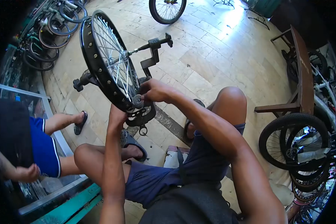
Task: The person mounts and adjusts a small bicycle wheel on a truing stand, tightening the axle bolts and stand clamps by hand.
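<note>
A black bicycle rim laced with silver spokes stands upright and tilted in a black truing stand. My right hand is closed at the rim's near side, its fingers pinching a round grey spoke wrench against the spokes near the rim. My left hand is at the rim's lower edge, and its fingers are hidden behind the rim. A metal ring hangs from the stand's base, just below the rim. The hub sits between the stand's arms.
At my left sits another person in blue shorts, near a glass case and a green bench. A wooden bench and bicycle wheels are on the right. Several wheels line the upper left. Another wheel stands ahead.
</note>
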A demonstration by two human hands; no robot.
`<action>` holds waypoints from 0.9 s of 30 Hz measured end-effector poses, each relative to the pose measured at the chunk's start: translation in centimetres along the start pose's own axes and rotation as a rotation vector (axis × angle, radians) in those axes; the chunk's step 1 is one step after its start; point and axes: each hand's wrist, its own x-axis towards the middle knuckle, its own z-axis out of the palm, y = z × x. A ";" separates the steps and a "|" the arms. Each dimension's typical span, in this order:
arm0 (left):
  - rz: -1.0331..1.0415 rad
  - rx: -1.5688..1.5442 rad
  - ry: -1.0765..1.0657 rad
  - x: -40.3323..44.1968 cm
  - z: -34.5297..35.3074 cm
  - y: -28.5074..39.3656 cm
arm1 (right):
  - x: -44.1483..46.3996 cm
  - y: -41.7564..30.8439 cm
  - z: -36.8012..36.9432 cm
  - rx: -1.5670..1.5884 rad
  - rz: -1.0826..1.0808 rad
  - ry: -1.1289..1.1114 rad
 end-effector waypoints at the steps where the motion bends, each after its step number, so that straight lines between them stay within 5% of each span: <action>1: 0.001 0.000 0.004 0.1 -0.2 -0.1 | 0.3 0.3 0.4 -0.025 -0.045 0.003; 7: -0.096 -0.203 -0.039 -0.6 -1.0 0.9 | 0.3 0.4 2.4 -0.013 -0.094 0.172; 12: 0.083 0.057 0.018 -0.8 -0.9 1.0 | 0.8 1.0 2.8 0.084 -0.049 0.113; 15: 0.012 0.216 0.088 -1.1 -0.5 1.7 | 0.4 0.8 2.7 0.036 -0.079 0.116; 27: 0.126 0.163 0.041 -1.0 -0.4 0.9 | 0.3 0.0 3.2 -0.156 -0.051 0.203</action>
